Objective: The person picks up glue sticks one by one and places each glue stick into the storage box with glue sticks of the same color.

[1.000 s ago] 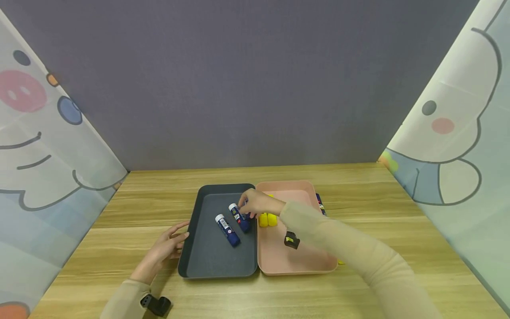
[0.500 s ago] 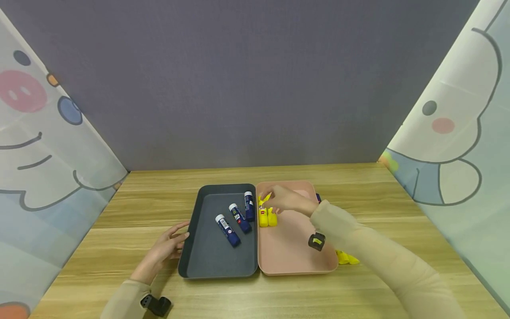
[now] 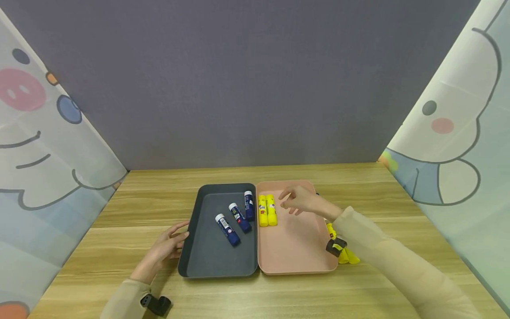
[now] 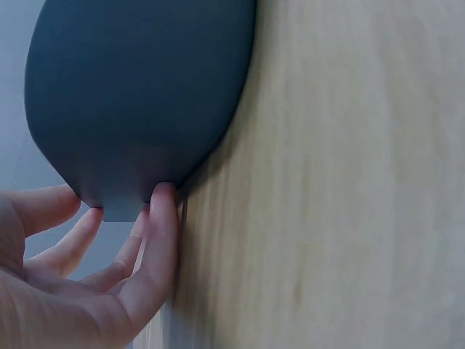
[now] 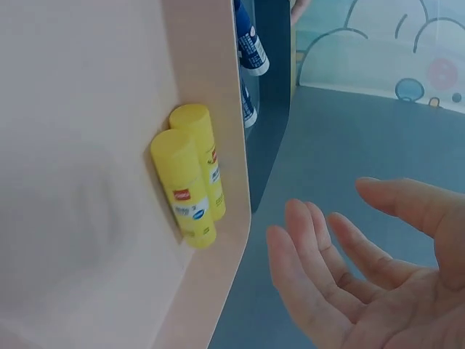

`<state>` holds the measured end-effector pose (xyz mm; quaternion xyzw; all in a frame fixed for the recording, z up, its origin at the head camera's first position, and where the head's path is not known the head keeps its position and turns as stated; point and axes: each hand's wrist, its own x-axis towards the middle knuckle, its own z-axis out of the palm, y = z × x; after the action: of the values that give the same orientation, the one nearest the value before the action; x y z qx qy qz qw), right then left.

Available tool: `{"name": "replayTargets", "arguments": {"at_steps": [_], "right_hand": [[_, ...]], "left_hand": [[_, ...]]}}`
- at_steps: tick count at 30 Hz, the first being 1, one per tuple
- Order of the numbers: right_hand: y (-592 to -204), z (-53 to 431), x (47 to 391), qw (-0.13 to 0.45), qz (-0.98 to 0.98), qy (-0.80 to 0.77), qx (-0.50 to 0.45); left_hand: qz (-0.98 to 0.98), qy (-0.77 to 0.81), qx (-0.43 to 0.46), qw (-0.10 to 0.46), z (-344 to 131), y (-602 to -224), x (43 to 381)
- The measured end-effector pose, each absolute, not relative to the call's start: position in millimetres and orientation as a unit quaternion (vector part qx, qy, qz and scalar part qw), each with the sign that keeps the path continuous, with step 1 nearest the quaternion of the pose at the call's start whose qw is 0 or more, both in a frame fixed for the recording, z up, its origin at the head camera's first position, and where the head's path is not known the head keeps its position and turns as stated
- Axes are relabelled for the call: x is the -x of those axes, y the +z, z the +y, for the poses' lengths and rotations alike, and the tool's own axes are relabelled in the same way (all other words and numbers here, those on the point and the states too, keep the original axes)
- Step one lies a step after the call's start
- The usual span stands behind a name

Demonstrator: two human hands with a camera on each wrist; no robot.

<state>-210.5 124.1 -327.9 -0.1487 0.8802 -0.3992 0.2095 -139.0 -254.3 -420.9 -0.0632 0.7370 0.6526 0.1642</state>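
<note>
My left hand rests its fingertips on the outer left wall of a dark grey tray, thumb at the rim. Three blue glue sticks with white ends lie in that tray: one slanted near the middle, another beside it, a third along the right wall. Over the pink tray hovers my right hand, fingers loosely spread around nothing. To its left, two yellow glue sticks lie side by side against the pink tray's left wall.
The two trays stand edge to edge on a wooden table. Yellow glue sticks lie on the table right of the pink tray, partly covered by my right arm. A dark wall rises behind, with cartoon-printed panels at both sides.
My right hand has let go of the third blue glue stick inside the dark tray and moved right, over the pink tray. The left hand has not moved.
</note>
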Motion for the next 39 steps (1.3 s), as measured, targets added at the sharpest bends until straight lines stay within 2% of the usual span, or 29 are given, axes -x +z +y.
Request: {"name": "replayTargets", "arguments": {"at_steps": [9,27,39], "right_hand": [[-331,150,204,0.205,0.871,-0.42,0.15],[-342,199,185,0.196,0.867,-0.449,0.092],[-350,231,171,0.151,0.887,-0.427,0.09]], "left_hand": [[0.74,0.649,0.068,0.16,-254,-422,139],[0.742,0.647,0.071,0.16,-253,-421,137],[0.742,0.647,0.069,0.163,-253,-420,139]]}}
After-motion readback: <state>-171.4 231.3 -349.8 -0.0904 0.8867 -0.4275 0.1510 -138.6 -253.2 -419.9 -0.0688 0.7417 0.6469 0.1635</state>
